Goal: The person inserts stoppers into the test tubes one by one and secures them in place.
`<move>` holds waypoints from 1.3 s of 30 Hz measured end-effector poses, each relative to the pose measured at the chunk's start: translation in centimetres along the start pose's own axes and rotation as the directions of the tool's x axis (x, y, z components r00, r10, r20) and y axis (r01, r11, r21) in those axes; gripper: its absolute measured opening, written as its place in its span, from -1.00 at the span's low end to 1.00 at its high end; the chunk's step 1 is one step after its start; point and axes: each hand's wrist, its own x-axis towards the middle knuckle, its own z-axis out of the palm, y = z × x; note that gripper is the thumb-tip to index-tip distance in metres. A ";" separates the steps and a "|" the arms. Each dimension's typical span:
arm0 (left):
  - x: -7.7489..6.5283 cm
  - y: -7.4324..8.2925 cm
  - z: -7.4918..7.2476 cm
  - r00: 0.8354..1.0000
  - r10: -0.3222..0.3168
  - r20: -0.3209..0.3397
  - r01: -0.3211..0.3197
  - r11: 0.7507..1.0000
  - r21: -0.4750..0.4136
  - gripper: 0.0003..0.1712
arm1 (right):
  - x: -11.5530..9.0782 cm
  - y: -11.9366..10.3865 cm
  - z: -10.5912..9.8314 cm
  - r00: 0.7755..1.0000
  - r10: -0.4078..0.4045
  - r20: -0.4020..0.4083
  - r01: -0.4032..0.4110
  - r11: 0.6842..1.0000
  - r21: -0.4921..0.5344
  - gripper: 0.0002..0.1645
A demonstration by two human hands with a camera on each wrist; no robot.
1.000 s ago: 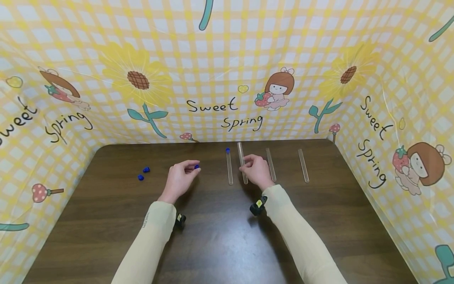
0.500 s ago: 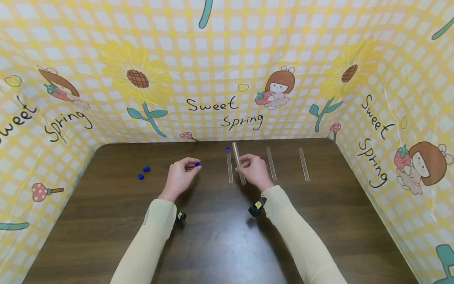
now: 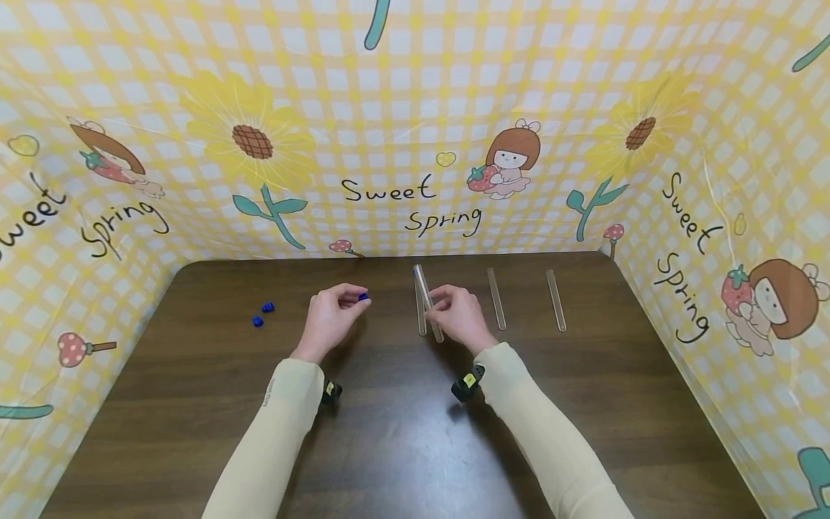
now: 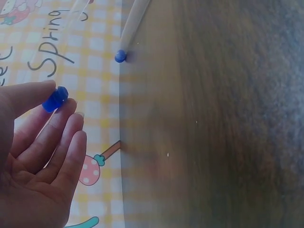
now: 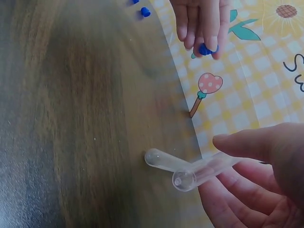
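My left hand (image 3: 329,321) pinches a blue test tube cap (image 4: 55,99) between thumb and index finger above the table, the other fingers extended below it in the left wrist view. Between thumb and fingers, my right hand (image 3: 462,316) holds a clear test tube (image 5: 206,172). This tube is tilted, its rounded end toward me and its far end up and to the left. In the head view it crosses over another tube (image 3: 420,317) on the table, whose far end bears a blue cap (image 4: 120,56). The held tube's far end is hidden in the right wrist view.
Two more clear tubes (image 3: 496,299) (image 3: 555,300) lie side by side, apart, to the right on the brown wooden table (image 3: 389,447). Two loose blue caps (image 3: 268,307) (image 3: 257,321) lie at the left. A yellow checked cloth (image 3: 363,130) rises behind and at both sides.
My right hand has carried its tube leftward, from beside the capped tube to over it. My left hand, still pinching the cap, has shifted slightly up and right.
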 end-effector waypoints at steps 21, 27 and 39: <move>0.2 0.7 0.5 1.000 0.012 -0.017 -0.012 0.999 -0.039 -0.76 | -1.1 -1.0 0.9 0.996 -0.048 0.081 0.047 0.999 0.015 -0.63; 0.2 0.8 0.6 1.000 0.002 -0.021 -0.003 0.999 -0.047 -0.75 | -1.3 -1.0 1.1 0.994 -0.057 0.092 0.057 0.998 0.011 -0.62; 0.1 1.2 1.0 1.000 -0.002 -0.018 0.001 0.997 -0.082 -0.75 | -1.6 -0.9 1.6 0.990 -0.076 0.117 0.077 0.997 0.000 -0.63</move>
